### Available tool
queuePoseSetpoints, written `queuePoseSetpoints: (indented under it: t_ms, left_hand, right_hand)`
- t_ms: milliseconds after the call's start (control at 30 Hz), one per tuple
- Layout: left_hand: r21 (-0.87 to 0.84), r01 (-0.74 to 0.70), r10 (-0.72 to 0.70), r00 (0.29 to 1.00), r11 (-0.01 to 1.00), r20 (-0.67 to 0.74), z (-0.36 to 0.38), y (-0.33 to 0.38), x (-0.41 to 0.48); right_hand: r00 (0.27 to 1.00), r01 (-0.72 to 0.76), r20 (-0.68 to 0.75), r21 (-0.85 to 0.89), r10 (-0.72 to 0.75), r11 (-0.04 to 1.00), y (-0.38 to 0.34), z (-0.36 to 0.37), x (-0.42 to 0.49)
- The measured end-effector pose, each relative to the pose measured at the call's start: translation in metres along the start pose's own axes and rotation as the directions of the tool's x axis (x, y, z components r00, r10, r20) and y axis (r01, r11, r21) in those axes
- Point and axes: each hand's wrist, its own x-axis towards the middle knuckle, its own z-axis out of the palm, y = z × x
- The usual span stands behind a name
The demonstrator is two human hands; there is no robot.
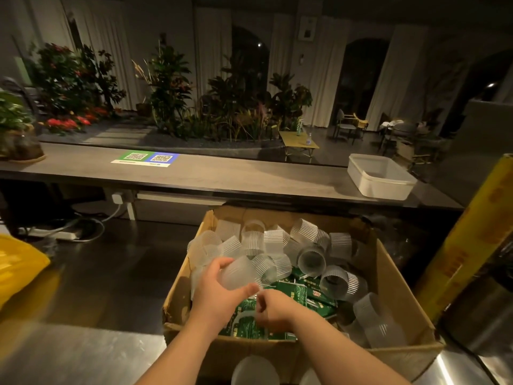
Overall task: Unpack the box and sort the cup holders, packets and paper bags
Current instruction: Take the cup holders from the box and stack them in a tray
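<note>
Two hands at work, both inside the open cardboard box (388, 276), which stands on the steel surface (83, 357) close in front of me.

Item 1. Left hand (219, 290): fingers and thumb wrapped round one cup holder (240, 275), lifted just above the near left of the pile.

Item 2. Right hand (273, 308): fingers curled at that holder's near rim. I cannot tell whether it pinches the rim or holds nothing.

Item 3. Green packets (294, 294): flat, printed, lying in the box bottom under and beside my hands. Likely light and slick. I judge them best taken by a short edge or slid into a sheaf.

Item 4. Loose cup holders (311, 259): many, translucent, ribbed, tumbled across the far and right parts of the box, some on their sides. Probably very light and thin-walled, flexing under a squeeze. I would hold them across the ribbed wall, where the ridges give purchase, or hook a finger inside the open end. They look as though they would nest for stacking.

Item 5. Paper bags: none visible.

Item 6. Yellow roll (472, 245), leaning right of the box.

Item 7. Far surface (222, 173): white tub (380, 176) at the right, QR card (147, 158) left of centre.
</note>
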Motion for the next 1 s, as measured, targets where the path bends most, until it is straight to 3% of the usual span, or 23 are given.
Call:
queuePoseSetpoints:
  t_ms: [67, 167, 233, 300, 367, 467, 500, 567, 667, 833, 1000]
  left_hand:
    - [0.024, 0.008, -0.008, 1.000, 1.000, -0.014, 0.000, 0.001, -0.002]
    - [0.089, 0.030, -0.026, 0.998, 0.996, -0.050, 0.002, 0.001, -0.001]
    - [0.151, 0.029, -0.020, 0.998, 0.988, -0.063, 0.002, -0.002, -0.001]
    - [0.305, -0.025, 0.038, 0.999, 0.952, -0.035, 0.005, -0.003, -0.001]
    - [0.452, -0.082, 0.080, 0.997, 0.888, 0.022, 0.009, -0.002, -0.004]
    - [0.610, -0.175, 0.144, 0.984, 0.773, 0.100, 0.017, 0.000, -0.006]
    - [0.651, -0.202, 0.163, 0.979, 0.732, 0.120, 0.020, 0.000, -0.006]
    - [0.699, -0.205, 0.160, 0.979, 0.685, 0.130, 0.023, 0.001, -0.006]
    - [0.738, -0.158, 0.114, 0.987, 0.656, 0.110, 0.024, 0.001, -0.005]
    - [0.724, -0.103, 0.071, 0.995, 0.683, 0.074, 0.024, -0.001, -0.002]
    - [0.690, -0.066, 0.039, 0.998, 0.721, 0.056, 0.024, 0.001, -0.002]
  right_hand:
    - [0.999, 0.001, 0.033, 0.266, -0.010, 0.964, 0.010, -0.001, 0.001]
    - [0.996, -0.048, 0.086, 0.455, 0.010, 0.889, 0.015, -0.007, -0.009]
    - [0.998, -0.049, 0.001, 0.555, 0.058, 0.831, 0.021, -0.010, -0.012]
    - [0.972, 0.017, -0.185, 0.669, 0.145, 0.743, 0.023, -0.017, -0.015]
    - [0.947, 0.131, -0.280, 0.780, 0.155, 0.612, 0.015, -0.023, -0.021]
    - [0.932, 0.251, -0.314, 0.920, 0.184, 0.300, 0.002, -0.029, -0.027]
    - [0.926, 0.277, -0.327, 0.928, 0.189, 0.251, -0.001, -0.030, -0.029]
    - [0.930, 0.291, -0.342, 0.908, 0.132, 0.303, -0.002, -0.026, -0.029]
    - [0.915, 0.326, -0.398, 0.826, 0.066, 0.461, 0.001, -0.018, -0.025]
    - [0.842, 0.430, -0.539, 0.691, 0.018, 0.581, -0.002, -0.013, -0.020]
    - [0.860, 0.435, -0.510, 0.705, -0.026, 0.560, -0.007, -0.017, -0.020]
